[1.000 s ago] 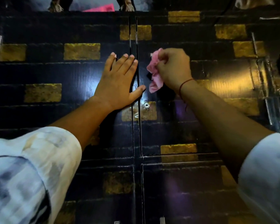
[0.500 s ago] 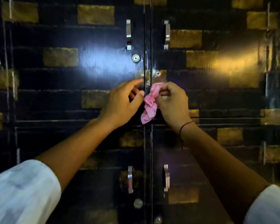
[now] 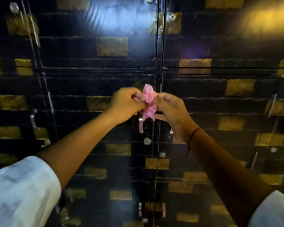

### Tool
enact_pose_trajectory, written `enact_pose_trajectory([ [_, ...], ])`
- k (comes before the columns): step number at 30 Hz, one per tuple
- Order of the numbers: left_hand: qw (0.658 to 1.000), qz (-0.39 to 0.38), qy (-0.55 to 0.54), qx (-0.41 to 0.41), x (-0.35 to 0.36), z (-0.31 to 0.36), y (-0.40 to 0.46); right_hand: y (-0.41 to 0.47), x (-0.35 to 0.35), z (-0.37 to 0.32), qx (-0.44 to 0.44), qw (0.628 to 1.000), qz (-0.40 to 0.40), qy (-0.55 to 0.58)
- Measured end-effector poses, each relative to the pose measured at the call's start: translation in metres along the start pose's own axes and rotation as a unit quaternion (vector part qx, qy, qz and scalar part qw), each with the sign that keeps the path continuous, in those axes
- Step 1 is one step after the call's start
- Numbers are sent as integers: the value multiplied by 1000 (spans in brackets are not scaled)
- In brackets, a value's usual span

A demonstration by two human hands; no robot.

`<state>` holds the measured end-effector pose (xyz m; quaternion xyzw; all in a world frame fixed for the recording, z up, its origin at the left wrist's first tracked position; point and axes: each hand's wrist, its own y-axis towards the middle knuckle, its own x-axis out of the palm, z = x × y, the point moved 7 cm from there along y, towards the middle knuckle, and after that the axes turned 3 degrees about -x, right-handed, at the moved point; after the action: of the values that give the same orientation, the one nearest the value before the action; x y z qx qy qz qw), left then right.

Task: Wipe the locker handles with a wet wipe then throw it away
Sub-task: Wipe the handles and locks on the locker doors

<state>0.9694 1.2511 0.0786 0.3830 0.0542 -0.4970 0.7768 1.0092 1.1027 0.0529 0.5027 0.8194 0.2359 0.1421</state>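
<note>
A crumpled pink wet wipe (image 3: 148,102) hangs between both hands in front of the black locker doors. My left hand (image 3: 126,104) pinches its left side and my right hand (image 3: 171,110) pinches its right side. Just below the wipe, a silver handle (image 3: 140,126) shows on the left middle door; the matching handle on the right door (image 3: 170,131) is mostly hidden behind my right hand. Neither hand touches a handle.
The lockers are black with gold brick patches. Round locks (image 3: 147,141) sit under the handles. More handles show lower down (image 3: 140,208), at the left (image 3: 33,119) and at the right (image 3: 254,160). White sleeves cover both upper forearms.
The view has dropped down the lockers from the upper doors to the middle ones. My left hand left the door face and joined my right hand on the wipe.
</note>
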Motion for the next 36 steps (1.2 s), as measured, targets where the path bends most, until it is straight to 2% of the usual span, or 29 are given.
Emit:
enact_pose_trajectory([
  [3,999,9,33,18,3,-10,-15,-16,6,14,19,1000,-6,14],
  [5,999,-26,28,7,9,-21,-20,-19,8,23,18,1000,1,6],
  [7,998,-66,10,3,14,-32,-22,-18,2,34,4,998,56,-16],
  [9,996,-32,64,59,9,-41,-18,-15,-4,40,-32,988,137,-71],
  [10,982,21,144,118,2,-44,-17,-13,-5,42,-50,979,170,-102],
  [12,916,113,319,215,-6,-52,-19,-10,2,49,-87,966,188,-154],
  [13,887,126,379,233,-7,-62,-19,-7,10,55,-101,963,181,-175],
  [18,803,83,515,289,9,-117,-5,1,38,85,-118,960,204,-153],
  [23,777,122,538,304,19,-137,4,7,36,102,-126,967,212,-57],
  [26,767,144,534,324,20,-140,6,6,31,102,-169,964,178,-102],
  [29,762,160,524,346,20,-139,6,-1,31,98,-222,942,158,-197],
  [36,756,164,525,354,20,-140,6,-6,23,93,-221,926,102,-288],
])
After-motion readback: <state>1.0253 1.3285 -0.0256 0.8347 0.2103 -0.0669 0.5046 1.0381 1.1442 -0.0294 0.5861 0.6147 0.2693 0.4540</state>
